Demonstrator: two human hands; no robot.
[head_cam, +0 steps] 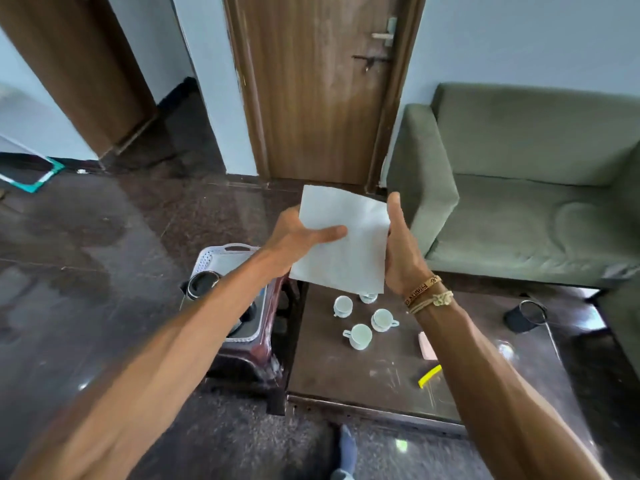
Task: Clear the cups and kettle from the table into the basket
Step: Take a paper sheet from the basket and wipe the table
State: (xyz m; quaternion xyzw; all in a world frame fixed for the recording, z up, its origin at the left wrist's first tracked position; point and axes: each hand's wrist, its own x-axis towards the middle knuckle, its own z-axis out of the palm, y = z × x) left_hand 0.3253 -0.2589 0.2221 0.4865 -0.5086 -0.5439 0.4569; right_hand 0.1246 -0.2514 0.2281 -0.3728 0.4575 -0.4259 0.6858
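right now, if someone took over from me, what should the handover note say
Hands: the left hand and right hand both grip a white sheet, held above the table.
Done: the kettle appears to sit in the basket, on the stool beside the table.
Where: four cups stand on the table, one partly hidden behind the sheet.
Left: put the sheet down, then move all four cups into the basket.

Soft, even, bright light with weak shadows. The floor (86,237) carries pale reflections; a glare spot sits on the surface (346,375). The white paper (343,244) looks nearly washed out. Wide-angle bending curves the door frame (242,98); the forearms (156,358) blur near the bottom edge.
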